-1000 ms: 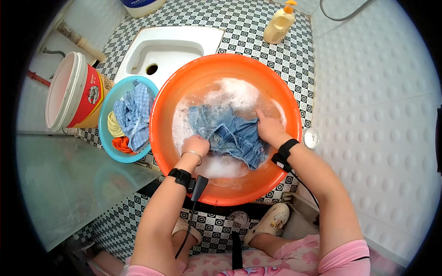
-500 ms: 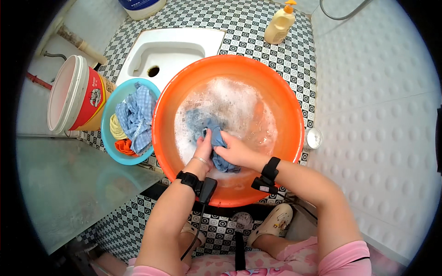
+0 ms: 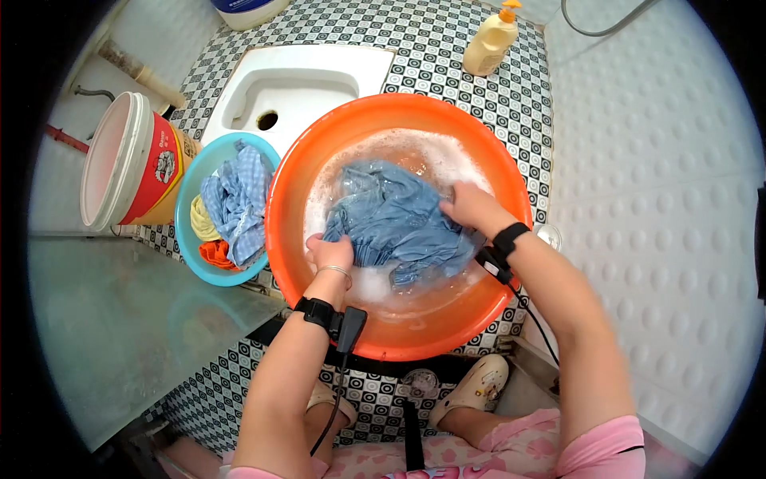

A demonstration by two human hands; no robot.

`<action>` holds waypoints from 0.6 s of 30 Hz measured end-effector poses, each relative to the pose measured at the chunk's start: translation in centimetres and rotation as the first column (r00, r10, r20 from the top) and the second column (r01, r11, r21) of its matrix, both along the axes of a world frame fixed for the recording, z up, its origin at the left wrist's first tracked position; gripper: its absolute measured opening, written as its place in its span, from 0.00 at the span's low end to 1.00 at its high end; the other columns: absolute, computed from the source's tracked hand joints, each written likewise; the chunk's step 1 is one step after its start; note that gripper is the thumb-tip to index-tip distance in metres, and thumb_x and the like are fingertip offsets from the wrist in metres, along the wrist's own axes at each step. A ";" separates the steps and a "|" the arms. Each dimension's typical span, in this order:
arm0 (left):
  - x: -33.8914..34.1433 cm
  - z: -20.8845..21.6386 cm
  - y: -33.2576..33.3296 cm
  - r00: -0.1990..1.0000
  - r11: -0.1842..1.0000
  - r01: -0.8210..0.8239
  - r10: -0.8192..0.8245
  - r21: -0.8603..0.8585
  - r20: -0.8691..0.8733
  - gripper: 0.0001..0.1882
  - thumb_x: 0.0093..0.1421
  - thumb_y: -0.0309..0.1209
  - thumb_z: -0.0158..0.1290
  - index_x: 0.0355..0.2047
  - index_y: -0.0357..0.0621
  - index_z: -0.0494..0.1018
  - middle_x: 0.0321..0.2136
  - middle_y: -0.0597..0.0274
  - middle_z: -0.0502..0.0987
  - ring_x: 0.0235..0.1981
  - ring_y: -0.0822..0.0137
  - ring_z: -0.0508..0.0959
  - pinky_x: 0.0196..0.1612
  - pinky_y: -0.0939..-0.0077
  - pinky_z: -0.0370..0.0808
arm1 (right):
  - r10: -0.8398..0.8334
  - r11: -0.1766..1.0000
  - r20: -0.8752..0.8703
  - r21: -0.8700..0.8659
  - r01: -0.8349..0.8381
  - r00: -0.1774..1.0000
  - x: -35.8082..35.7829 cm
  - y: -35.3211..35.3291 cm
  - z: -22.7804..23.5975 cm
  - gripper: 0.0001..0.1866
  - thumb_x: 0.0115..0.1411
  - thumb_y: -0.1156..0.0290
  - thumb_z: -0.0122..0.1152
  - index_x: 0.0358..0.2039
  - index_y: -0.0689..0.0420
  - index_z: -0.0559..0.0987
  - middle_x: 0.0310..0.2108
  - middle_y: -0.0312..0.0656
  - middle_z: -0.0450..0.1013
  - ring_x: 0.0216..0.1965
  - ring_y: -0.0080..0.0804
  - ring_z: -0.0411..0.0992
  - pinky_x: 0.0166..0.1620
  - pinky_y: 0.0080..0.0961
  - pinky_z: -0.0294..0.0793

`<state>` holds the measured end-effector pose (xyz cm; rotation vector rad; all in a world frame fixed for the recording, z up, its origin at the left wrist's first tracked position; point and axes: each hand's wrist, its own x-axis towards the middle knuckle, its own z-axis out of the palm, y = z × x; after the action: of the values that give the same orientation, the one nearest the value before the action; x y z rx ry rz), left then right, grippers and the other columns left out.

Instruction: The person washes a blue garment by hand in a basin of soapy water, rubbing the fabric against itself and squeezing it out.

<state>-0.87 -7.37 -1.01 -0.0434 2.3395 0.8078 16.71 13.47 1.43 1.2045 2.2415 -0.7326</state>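
Note:
A wet blue garment point(image 3: 399, 215) with a gathered edge lies spread over the soapy water in a big orange basin point(image 3: 315, 164). At its lower left edge my left hand point(image 3: 331, 254) pinches the cloth between thumb and fingers. My right hand point(image 3: 472, 209) grips the garment's right side, its fingertips partly hidden by cloth. White suds ring the garment, thickest along the far side and near the front.
Left of the basin stands a light blue tub point(image 3: 185, 231) with checked blue, yellow and orange cloths. Behind them are a printed bucket point(image 3: 148, 172) and a white squat toilet point(image 3: 231, 84). A pump bottle point(image 3: 490, 44) stands far right, and a glass panel point(image 3: 144, 319) near left.
The garment was bunched between both hands at the basin's middle. Now it is spread wide, with my right hand moved right and farther away and my left hand slightly left.

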 end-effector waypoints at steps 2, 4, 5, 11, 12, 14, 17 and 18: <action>2.2 0.0 0.6 0.990 0.990 0.135 -0.136 -0.036 -0.029 0.40 0.52 0.39 0.58 0.64 0.47 0.54 0.64 0.28 0.44 0.58 0.38 0.64 0.60 0.59 0.63 | -0.035 0.980 -0.305 0.174 0.092 0.952 -0.6 -0.1 -1.8 0.30 0.57 0.61 0.57 0.60 0.54 0.64 0.53 0.59 0.67 0.54 0.55 0.67 0.55 0.41 0.68; 2.4 -2.9 -0.2 0.915 0.914 0.392 -0.399 -0.099 -0.055 0.47 0.52 0.39 0.56 0.69 0.63 0.44 0.63 0.23 0.27 0.64 0.30 0.51 0.66 0.63 0.53 | 0.043 0.996 -0.248 -0.061 -0.060 0.968 -2.8 -1.4 -4.6 0.30 0.56 0.66 0.58 0.59 0.55 0.64 0.52 0.60 0.68 0.53 0.57 0.67 0.56 0.42 0.68; 2.5 -2.9 -0.1 0.917 0.915 0.389 -0.396 -0.105 -0.052 0.47 0.52 0.39 0.56 0.69 0.63 0.44 0.63 0.23 0.27 0.64 0.30 0.51 0.66 0.63 0.53 | 0.090 0.995 -0.369 0.005 -0.095 0.925 -3.5 -3.4 -4.8 0.32 0.53 0.69 0.62 0.58 0.57 0.63 0.48 0.62 0.70 0.52 0.58 0.68 0.54 0.43 0.68; 1.5 -1.9 -0.1 0.887 0.818 0.457 -0.446 -0.350 0.117 0.42 0.52 0.34 0.55 0.66 0.70 0.51 0.66 0.37 0.35 0.66 0.40 0.51 0.64 0.58 0.56 | 0.281 0.952 -0.147 -0.082 -0.295 0.948 -4.1 -3.4 -2.4 0.28 0.48 0.58 0.65 0.48 0.61 0.75 0.44 0.60 0.73 0.48 0.53 0.72 0.52 0.40 0.71; 0.9 -2.1 0.0 0.889 0.818 0.455 -0.443 -0.351 0.118 0.42 0.52 0.34 0.55 0.66 0.70 0.51 0.66 0.37 0.35 0.66 0.40 0.51 0.64 0.58 0.56 | 0.269 0.960 -0.158 -0.037 -0.278 0.950 -3.4 -1.9 -1.7 0.32 0.47 0.58 0.65 0.52 0.59 0.73 0.48 0.61 0.71 0.50 0.53 0.71 0.54 0.39 0.70; 0.4 -2.3 0.5 0.985 0.973 0.166 -0.156 -0.159 0.074 0.41 0.51 0.36 0.57 0.65 0.65 0.53 0.65 0.38 0.41 0.64 0.43 0.53 0.64 0.57 0.56 | 0.256 0.966 -0.159 0.008 -0.258 0.954 -2.3 0.8 -1.4 0.36 0.47 0.57 0.65 0.56 0.57 0.70 0.52 0.61 0.69 0.52 0.54 0.69 0.56 0.38 0.69; 0.7 -5.2 -0.3 0.995 0.979 -0.084 0.072 0.184 0.074 0.43 0.50 0.40 0.60 0.64 0.62 0.51 0.62 0.37 0.47 0.61 0.43 0.57 0.62 0.58 0.58 | -0.163 0.981 -0.211 0.071 0.181 0.964 -3.1 1.4 -3.0 0.43 0.48 0.55 0.65 0.63 0.55 0.61 0.62 0.64 0.56 0.58 0.57 0.63 0.60 0.38 0.64; 0.6 -6.4 -1.1 1.000 0.977 -0.003 0.001 0.213 0.008 0.44 0.55 0.43 0.58 0.66 0.64 0.45 0.63 0.42 0.48 0.60 0.44 0.59 0.61 0.49 0.58 | -0.110 0.993 -0.212 0.026 0.118 0.971 -4.7 0.4 -3.5 0.44 0.49 0.54 0.64 0.65 0.54 0.58 0.64 0.65 0.49 0.60 0.58 0.60 0.61 0.39 0.62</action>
<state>-0.31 -8.44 -7.37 0.0431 2.2322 1.0532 11.99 13.82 -2.04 1.3392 2.3807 -0.9028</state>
